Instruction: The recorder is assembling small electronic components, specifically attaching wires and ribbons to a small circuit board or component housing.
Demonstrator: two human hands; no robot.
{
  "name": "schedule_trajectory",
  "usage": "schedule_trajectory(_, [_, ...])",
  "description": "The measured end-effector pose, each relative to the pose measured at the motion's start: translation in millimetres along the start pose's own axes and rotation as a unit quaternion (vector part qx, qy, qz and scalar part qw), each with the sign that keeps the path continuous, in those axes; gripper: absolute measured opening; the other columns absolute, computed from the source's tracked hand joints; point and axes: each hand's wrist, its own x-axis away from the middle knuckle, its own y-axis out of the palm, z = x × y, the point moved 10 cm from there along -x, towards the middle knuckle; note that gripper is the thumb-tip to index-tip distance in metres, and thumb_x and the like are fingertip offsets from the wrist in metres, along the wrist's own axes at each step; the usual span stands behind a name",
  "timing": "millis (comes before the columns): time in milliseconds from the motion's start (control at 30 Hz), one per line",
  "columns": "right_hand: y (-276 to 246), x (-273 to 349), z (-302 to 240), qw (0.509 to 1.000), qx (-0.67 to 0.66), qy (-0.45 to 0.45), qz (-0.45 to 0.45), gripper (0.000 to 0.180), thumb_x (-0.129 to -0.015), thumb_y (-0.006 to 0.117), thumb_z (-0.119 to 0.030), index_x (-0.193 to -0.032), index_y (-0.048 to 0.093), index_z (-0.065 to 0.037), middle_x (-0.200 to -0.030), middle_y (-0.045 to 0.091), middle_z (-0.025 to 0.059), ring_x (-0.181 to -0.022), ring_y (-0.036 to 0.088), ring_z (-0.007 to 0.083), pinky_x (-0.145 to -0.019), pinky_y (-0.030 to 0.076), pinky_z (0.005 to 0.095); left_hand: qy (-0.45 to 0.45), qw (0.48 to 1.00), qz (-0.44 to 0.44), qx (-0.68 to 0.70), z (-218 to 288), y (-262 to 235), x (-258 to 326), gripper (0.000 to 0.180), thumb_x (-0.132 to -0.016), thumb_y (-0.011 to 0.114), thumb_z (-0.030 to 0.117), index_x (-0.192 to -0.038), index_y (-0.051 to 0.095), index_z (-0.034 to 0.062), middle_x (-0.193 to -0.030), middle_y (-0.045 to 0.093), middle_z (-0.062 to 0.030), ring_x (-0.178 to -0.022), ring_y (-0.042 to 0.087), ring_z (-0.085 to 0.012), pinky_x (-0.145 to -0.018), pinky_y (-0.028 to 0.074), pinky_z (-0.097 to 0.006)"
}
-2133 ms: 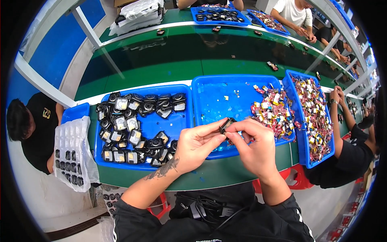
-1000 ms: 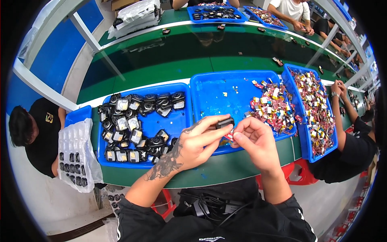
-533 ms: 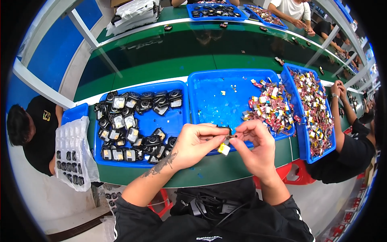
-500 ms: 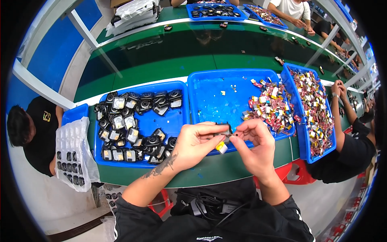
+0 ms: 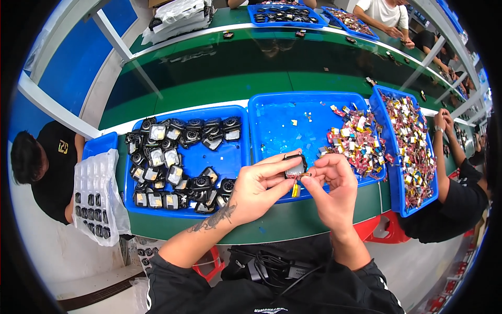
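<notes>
My left hand (image 5: 253, 188) grips a small black casing (image 5: 296, 166) with a grey face, tilted up over the front edge of the middle blue tray (image 5: 282, 138). At the casing's lower end, the thumb and forefinger of my right hand (image 5: 334, 191) pinch a small reddish circuit board, mostly covered by fingertips. A yellow-and-white piece (image 5: 296, 190) hangs below it between my hands. To the left, a blue tray (image 5: 201, 154) holds many similar black casings (image 5: 172, 157). Red, white and yellow circuit boards (image 5: 358, 138) are heaped at the middle tray's right side.
Another blue tray (image 5: 398, 180) full of boards stands at the right. A green conveyor belt (image 5: 209, 78) runs behind the trays. White plastic trays (image 5: 97, 199) with casings lie at the left, beside a seated person (image 5: 49, 167). Other people work at the right and far side.
The casing has been raised and turned so its grey face shows. The yellow piece now hangs straighter down. My right fingers have closed in on the casing's lower end.
</notes>
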Motion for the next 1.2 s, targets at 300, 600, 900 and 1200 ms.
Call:
schedule_trajectory(300, [-3.6,-0.2,-8.0,0.990,0.132,-0.054,0.020,0.037,-0.077,0.074,0.004,-0.106,0.051,-0.004,-0.080,0.061,0.0021,-0.063,0.047,0.0046,-0.058,0.039,0.0190,0.041,0.996,0.014,-0.074,3.1,2.8,1.2,0.032,-0.088,0.058,-0.007,-0.120,0.062,-0.0021,-0.133,0.054,-0.0166,-0.115,0.058,-0.0213,-0.095,0.052,-0.030])
schedule_trajectory(600, [20.5,-8.3,-11.6,0.977,0.186,-0.108,0.003,0.040,-0.078,0.070,0.005,-0.115,0.056,0.001,-0.092,0.060,0.0085,-0.081,0.063,0.0141,-0.065,0.057,0.0260,0.011,0.994,0.095,-0.044,-2.4,-5.7,6.7,0.042,-0.092,0.053,-0.006,-0.133,0.052,0.0006,-0.131,0.055,-0.0158,-0.114,0.058,-0.0204,-0.096,0.050,-0.030])
schedule_trajectory(900, [30.5,-191.5,20.7,0.956,0.278,-0.046,-0.081,0.044,-0.076,0.072,-0.008,-0.117,0.055,-0.005,-0.089,0.066,0.0128,-0.074,0.066,0.0208,-0.070,0.052,0.0327,-0.017,0.617,0.101,-0.780,69.5,-101.1,24.5,0.041,-0.078,0.073,0.034,-0.107,0.061,0.0072,-0.105,0.067,-0.0119,-0.101,0.063,-0.0303,-0.088,0.049,-0.042])
schedule_trajectory(1200, [5.2,-272.1,85.6,0.873,0.488,0.026,-0.009,0.027,-0.073,0.073,-0.015,-0.098,0.066,-0.007,-0.104,0.067,0.0182,-0.103,0.064,0.0338,-0.089,0.050,0.0405,-0.142,0.700,-0.027,-0.700,43.6,-114.9,21.1,0.015,-0.078,0.070,0.023,-0.084,0.064,0.0106,-0.077,0.068,-0.0073,-0.081,0.067,-0.0261,-0.071,0.051,-0.038])
